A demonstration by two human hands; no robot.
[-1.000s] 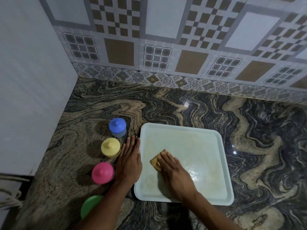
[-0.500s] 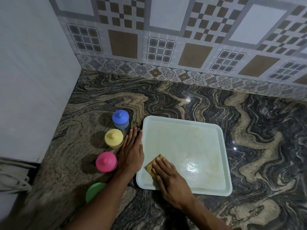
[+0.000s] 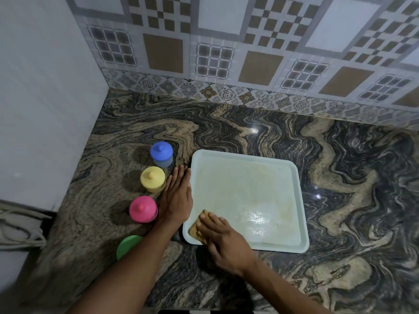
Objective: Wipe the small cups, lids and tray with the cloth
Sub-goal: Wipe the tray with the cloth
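Note:
A pale square tray (image 3: 292, 200) lies flat on the marbled counter. My right hand (image 3: 223, 241) presses a tan cloth (image 3: 196, 230) into the tray's near left corner; most of the cloth is under my fingers. My left hand (image 3: 178, 196) lies flat, fingers together, against the tray's left rim. To its left stand a blue-lidded cup (image 3: 161, 154), a yellow-lidded cup (image 3: 152, 179) and a pink-lidded cup (image 3: 143, 209) in a line. A green lid (image 3: 127, 245) shows partly behind my left forearm.
A white side panel (image 3: 45, 109) walls off the left, and a patterned tile backsplash (image 3: 249, 64) runs along the back. Coiled light cords (image 3: 20, 230) lie at the left edge. Bare counter (image 3: 362, 200) stretches to the right of the tray.
My right hand has slid the cloth from the tray's left middle toward its near left corner. The left hand stays against the rim. The camera has shifted slightly.

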